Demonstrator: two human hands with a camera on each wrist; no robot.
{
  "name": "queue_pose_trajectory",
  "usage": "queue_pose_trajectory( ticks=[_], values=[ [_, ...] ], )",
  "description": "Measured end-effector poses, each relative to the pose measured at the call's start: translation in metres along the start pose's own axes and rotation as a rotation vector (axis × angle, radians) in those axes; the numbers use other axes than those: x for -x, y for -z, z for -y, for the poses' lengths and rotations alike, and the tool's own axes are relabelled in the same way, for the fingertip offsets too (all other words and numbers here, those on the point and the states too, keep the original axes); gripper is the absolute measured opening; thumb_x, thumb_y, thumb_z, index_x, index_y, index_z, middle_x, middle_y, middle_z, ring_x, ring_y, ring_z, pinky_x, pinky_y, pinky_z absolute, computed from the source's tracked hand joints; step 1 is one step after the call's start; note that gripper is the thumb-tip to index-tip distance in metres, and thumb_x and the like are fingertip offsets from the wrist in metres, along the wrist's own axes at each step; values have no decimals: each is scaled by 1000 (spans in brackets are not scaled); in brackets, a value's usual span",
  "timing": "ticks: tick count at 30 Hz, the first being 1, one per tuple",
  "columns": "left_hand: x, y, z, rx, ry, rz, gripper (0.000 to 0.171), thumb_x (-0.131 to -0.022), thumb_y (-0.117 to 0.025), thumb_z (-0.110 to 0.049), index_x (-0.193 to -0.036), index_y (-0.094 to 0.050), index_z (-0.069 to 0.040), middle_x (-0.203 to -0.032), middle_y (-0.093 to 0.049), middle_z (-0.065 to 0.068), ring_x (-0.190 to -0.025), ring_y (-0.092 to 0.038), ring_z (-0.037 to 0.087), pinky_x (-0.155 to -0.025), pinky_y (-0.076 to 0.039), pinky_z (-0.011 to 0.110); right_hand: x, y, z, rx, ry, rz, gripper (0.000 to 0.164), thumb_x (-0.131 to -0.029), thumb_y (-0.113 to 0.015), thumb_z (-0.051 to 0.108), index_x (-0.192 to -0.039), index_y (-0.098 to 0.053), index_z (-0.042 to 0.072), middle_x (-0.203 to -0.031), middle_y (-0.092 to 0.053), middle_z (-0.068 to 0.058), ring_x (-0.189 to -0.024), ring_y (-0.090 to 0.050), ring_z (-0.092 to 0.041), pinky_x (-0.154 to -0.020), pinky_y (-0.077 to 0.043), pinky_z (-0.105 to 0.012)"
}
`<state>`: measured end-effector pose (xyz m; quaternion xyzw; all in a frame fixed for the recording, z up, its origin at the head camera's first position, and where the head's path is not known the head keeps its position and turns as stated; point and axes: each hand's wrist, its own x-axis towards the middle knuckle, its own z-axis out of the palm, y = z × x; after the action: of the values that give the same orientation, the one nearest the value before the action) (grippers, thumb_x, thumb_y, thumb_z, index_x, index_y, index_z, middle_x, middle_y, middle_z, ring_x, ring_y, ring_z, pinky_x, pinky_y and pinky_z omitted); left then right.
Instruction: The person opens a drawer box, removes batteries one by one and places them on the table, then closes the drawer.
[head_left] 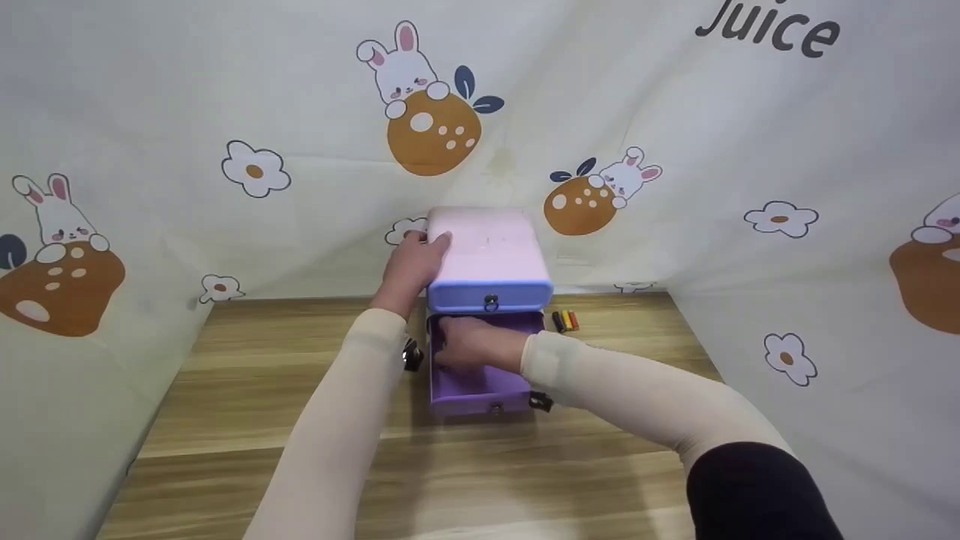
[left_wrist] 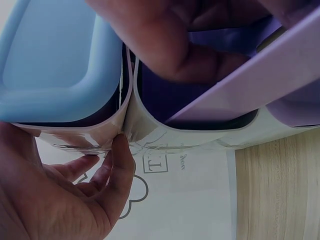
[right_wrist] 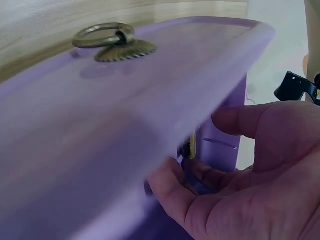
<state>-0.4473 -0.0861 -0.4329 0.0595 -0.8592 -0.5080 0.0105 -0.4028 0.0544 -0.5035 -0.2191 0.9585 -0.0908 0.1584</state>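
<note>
Both arms reach forward in the head view, pale sleeves down to the wrists. The left arm (head_left: 337, 420) slants up and inward, its left hand (head_left: 414, 264) higher in the picture than the right hand (head_left: 471, 345). In the left wrist view, several left fingers (left_wrist: 119, 162) bend loosely, apart from one another. The right arm (head_left: 637, 390) enters from the lower right, black above the pale sleeve, its forearm angled leftward. The right thumb (right_wrist: 240, 120) stands clear of the right fingers (right_wrist: 175, 192), which curve inward, their tips partly hidden.
</note>
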Motion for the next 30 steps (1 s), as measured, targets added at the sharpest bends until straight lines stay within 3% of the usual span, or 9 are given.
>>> queue_pose_trajectory(
  ticks=[3, 8, 14, 18, 22, 23, 30],
  values=[
    [0, -1, 0, -17, -5, -5, 80, -110, -53, -62, -162, -48, -2, -162, -54, 22, -150, -49, 40, -123, -40, 54, 7, 6, 6, 28, 10, -2, 26, -95, -75, 27, -110, -63, 9, -97, -71, -9, -88, -67, -24, -86, -60, -43],
    [0, -3, 0, -9, -7, -11, 79, -109, -54, -61, -161, -49, -2, -162, -54, 22, -151, -49, 40, -124, -40, 53, 35, 27, 27, 26, -2, -1, 22, -96, -75, 23, -107, -64, 7, -95, -71, -10, -87, -70, -26, -82, -61, -41],
    [-3, -1, 1, 7, -3, 1, 82, -108, -55, -63, -162, -48, -2, -163, -53, 22, -151, -48, 41, -124, -39, 53, 28, 28, 29, 3, -39, 19, 17, -95, -73, 21, -101, -62, 9, -83, -69, -6, -65, -69, -19, -63, -61, -35],
    [-15, -4, 8, -6, 0, -2, 85, -106, -56, -69, -160, -50, -3, -162, -54, 21, -151, -48, 42, -121, -42, 52, 27, 29, 33, -21, -56, 46, 15, -96, -72, 19, -94, -60, 10, -75, -69, -5, -55, -68, -17, -54, -59, -33],
    [-13, -3, 7, -8, -4, -8, 83, -106, -56, -67, -160, -51, -3, -161, -55, 22, -150, -49, 42, -121, -42, 53, 21, 25, 33, 55, -6, 32, 19, -97, -69, 19, -83, -58, 13, -68, -64, -1, -52, -62, -15, -52, -56, -32],
    [-6, -1, 3, 5, -1, 0, 81, -108, -54, -64, -161, -49, -2, -162, -54, 22, -151, -49, 41, -123, -40, 53, 20, 24, 34, 80, 11, 26, 20, -97, -68, 19, -82, -57, 14, -68, -62, -1, -53, -60, -15, -52, -55, -33],
    [-2, -1, 3, -22, -8, -17, 78, -109, -53, -62, -160, -50, -2, -161, -55, 22, -149, -51, 40, -122, -41, 52, 17, 22, 36, 246, 106, 12, 23, -101, -63, 21, -81, -54, 14, -68, -51, 2, -58, -55, -17, -58, -56, -37]
  ],
)
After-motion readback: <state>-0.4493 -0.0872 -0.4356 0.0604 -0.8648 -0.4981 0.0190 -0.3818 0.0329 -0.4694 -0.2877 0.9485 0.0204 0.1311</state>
